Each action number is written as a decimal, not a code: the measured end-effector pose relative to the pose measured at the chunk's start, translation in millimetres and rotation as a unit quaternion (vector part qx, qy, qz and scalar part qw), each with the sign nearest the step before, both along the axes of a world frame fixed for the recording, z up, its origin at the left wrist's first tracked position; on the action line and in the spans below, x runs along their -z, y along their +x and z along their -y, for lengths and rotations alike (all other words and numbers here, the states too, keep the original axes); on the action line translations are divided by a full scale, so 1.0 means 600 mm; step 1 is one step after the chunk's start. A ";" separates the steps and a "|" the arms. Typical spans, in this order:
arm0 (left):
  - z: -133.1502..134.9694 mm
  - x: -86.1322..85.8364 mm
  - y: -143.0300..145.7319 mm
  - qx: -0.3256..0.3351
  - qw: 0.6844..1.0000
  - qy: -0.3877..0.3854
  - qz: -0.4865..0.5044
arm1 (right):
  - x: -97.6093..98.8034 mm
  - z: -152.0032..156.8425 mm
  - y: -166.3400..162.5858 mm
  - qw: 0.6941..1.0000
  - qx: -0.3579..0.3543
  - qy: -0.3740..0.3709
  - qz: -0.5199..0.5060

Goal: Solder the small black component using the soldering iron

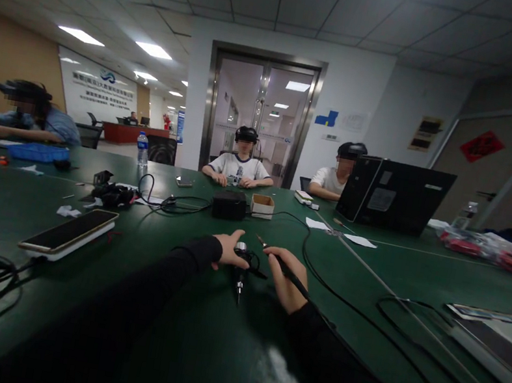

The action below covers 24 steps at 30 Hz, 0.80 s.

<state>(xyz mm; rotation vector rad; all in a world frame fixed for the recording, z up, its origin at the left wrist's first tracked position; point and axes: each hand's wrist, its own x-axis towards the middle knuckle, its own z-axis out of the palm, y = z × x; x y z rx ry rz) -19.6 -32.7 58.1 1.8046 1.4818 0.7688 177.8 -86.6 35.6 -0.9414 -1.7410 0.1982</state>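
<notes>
Right hand (288,284): fingers wrapped in a pen-style grip round a slim pen-shaped tool (294,279), thumb and index near its front end. Bare metal tip sticks out past the fingertips, angled up and left toward the left hand (228,250), not touching it. Its black cable (347,349) trails back along the right sleeve. Left hand: palm down, thumb and index spread, not closed round anything I can see. Dark handheld tool (239,276) lies on the green table (207,354) between the 2 hands, closer to the left; its silvery rear end sits in the gap between left thumb and index, pointed metal end aimed back at the wearer, clear of all fingers. Can't tell if the left thumb touches its body. Thin black loop (254,259) just beside it, right side. Beyond the hands: 1 black box (228,205) with 1 small open box (261,213) just to its right.
</notes>
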 end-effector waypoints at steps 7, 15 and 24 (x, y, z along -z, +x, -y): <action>0.025 0.011 0.057 -0.072 0.996 0.050 -0.013 | 0.000 0.002 0.002 1.000 0.006 0.002 -0.012; 0.063 0.031 -0.050 -0.040 0.997 0.068 -0.008 | -0.002 0.008 0.001 1.000 0.006 -0.003 -0.007; 0.226 -0.009 -0.277 -0.062 0.985 -0.038 -0.158 | -0.007 0.015 -0.009 1.000 -0.001 -0.018 -0.009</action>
